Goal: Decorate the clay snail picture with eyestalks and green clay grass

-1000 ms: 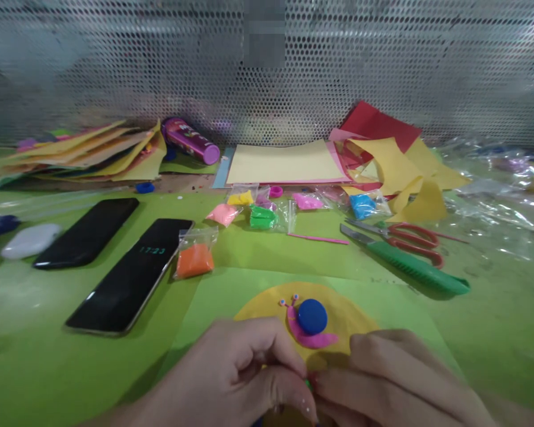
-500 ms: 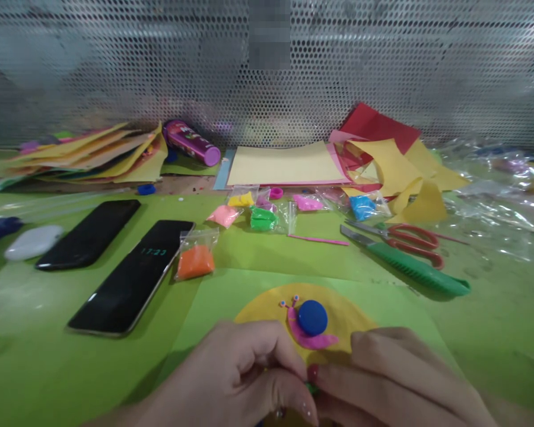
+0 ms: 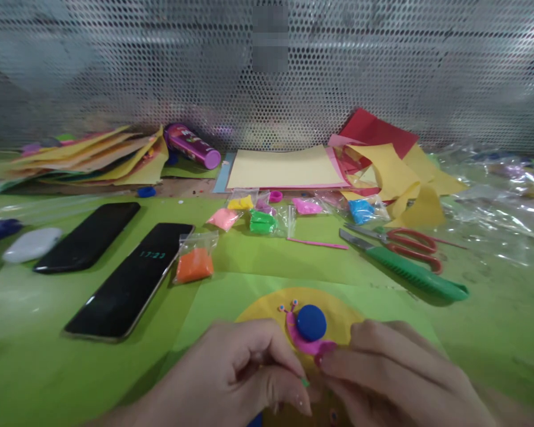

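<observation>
Left hand (image 3: 235,375) pinches a tiny green bit (image 3: 304,382); right hand (image 3: 396,376) touches, grip unclear.

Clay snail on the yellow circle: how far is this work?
Done: the snail, pink body with blue shell and eyes, sits on the yellow circle. In hand: the left hand pinches a green bit at the circle's near edge, the right hand close against it. Left: the green bit is not yet laid down; the orange clay bag lies apart.

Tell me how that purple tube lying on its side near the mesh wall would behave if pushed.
The purple cylindrical tube lies on its side, so it would probably roll. Glossy, hard-looking shell: likely stiff, maybe slippery.
</observation>
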Tool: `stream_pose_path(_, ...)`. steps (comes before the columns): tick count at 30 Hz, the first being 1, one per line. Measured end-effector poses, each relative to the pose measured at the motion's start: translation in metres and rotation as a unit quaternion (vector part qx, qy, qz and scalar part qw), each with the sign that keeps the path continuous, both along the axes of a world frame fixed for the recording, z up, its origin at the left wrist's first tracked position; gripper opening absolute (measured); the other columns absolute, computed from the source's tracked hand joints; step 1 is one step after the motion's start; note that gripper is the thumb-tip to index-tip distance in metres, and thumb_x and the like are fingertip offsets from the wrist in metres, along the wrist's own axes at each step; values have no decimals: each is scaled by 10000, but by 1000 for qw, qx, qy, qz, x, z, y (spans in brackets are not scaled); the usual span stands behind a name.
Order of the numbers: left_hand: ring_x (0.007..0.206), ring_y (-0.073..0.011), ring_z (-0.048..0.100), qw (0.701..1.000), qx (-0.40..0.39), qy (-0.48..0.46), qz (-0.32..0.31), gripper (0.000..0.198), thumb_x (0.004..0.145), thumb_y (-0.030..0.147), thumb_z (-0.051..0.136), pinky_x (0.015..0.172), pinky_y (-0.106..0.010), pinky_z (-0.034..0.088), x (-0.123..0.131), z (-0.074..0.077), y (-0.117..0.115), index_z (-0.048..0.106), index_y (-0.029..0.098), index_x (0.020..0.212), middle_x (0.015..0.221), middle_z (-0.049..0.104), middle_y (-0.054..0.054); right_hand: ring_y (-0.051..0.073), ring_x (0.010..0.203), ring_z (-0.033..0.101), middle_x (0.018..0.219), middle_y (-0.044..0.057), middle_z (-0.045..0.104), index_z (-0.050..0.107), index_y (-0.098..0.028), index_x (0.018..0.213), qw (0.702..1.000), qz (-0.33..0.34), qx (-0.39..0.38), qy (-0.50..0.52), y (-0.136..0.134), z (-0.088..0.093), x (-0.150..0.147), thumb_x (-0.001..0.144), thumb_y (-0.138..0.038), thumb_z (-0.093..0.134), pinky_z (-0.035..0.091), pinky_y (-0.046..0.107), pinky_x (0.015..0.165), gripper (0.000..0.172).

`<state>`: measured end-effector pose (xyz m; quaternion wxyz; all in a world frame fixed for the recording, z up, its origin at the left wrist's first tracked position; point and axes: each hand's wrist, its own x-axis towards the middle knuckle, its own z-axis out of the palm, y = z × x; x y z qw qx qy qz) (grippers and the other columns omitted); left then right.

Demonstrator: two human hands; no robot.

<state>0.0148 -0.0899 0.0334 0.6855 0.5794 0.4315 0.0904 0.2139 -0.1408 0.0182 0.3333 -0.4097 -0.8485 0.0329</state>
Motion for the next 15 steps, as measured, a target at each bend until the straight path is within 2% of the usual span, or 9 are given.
stream_pose_path(3, 718, -143, 625, 995, 93, 30, -10, 131, 775, 261, 567, 619, -215, 416, -2, -2, 5, 632, 203, 677, 713, 687, 27, 76, 605, 579, 751, -7, 605, 583, -183, 922, 995, -74, 30, -59, 20, -5, 19, 951, -191, 462, 473, 175, 543, 125)
stream_pose_path(5, 753, -156, 628, 984, 171, 52, -8, 160, 804, 306, 569, 659, -236, 437, -5, -3, 10, 639, 217, 690, 759, 694, 32, 98, 679, 609, 807, 29, 629, 616, -156, 871, 981, -122, 58, -138, 36, -9, 35, 954, -189, 442, 489, 193, 590, 195)
stream_pose_path(7, 854, -170, 636, 974, 219, 51, -3, 194, 844, 358, 550, 749, -257, 456, -7, -6, 14, 638, 232, 726, 855, 709, 37, 133, 647, 616, 805, 51, 641, 651, -138, 880, 967, -160, 67, -186, 49, -13, 49, 954, -180, 420, 465, 227, 523, 245)
stream_pose_path(11, 1005, -192, 622, 966, 250, 56, -4, 238, 888, 402, 497, 838, -286, 456, -11, -11, 18, 628, 248, 764, 976, 712, 43, 137, 578, 613, 865, 56, 665, 682, -156, 910, 944, -180, 29, -274, 58, -13, 59, 946, -156, 386, 392, 230, 435, 297)
stream_pose_path(15, 994, -221, 623, 961, 263, 88, -27, 268, 884, 441, 487, 743, -285, 472, -13, -14, 19, 618, 241, 762, 980, 710, 27, 119, 543, 605, 921, 44, 675, 674, -162, 977, 929, -179, -3, -323, 50, -12, 59, 897, -117, 415, 351, 228, 391, 275)
